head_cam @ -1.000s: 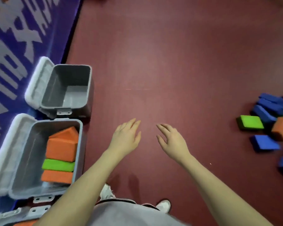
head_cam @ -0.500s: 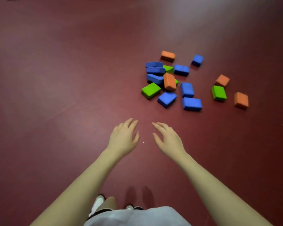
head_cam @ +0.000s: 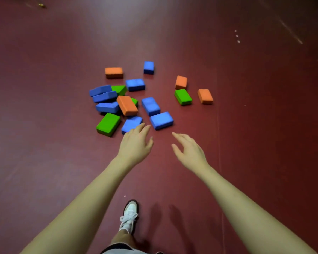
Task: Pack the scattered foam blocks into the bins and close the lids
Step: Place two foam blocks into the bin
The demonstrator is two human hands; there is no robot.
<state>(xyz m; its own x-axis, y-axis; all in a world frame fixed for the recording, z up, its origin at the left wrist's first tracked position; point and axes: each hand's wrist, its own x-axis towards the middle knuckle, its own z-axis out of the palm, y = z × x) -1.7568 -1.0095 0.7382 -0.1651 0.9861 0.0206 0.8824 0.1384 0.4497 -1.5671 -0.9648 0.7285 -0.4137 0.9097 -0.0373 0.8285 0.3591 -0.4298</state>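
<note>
Several blue, orange and green foam blocks lie scattered on the dark red floor ahead of me. The nearest are a blue block (head_cam: 130,124), another blue block (head_cam: 161,120) and a green block (head_cam: 108,124). An orange block (head_cam: 127,105) lies tilted on the pile. My left hand (head_cam: 136,145) reaches forward with straight fingers, its fingertips over the near blue block. My right hand (head_cam: 188,151) is spread and empty, just short of the blocks. No bin is in view.
A green block (head_cam: 183,97) and two orange blocks (head_cam: 205,96) (head_cam: 181,82) lie apart at the right. My foot in a white shoe (head_cam: 129,214) stands on the red floor (head_cam: 246,143) below my arms.
The view swung from the open grey bins at the left to the block pile. I have stepped closer; the blocks are larger and my hands have reached their near edge.
</note>
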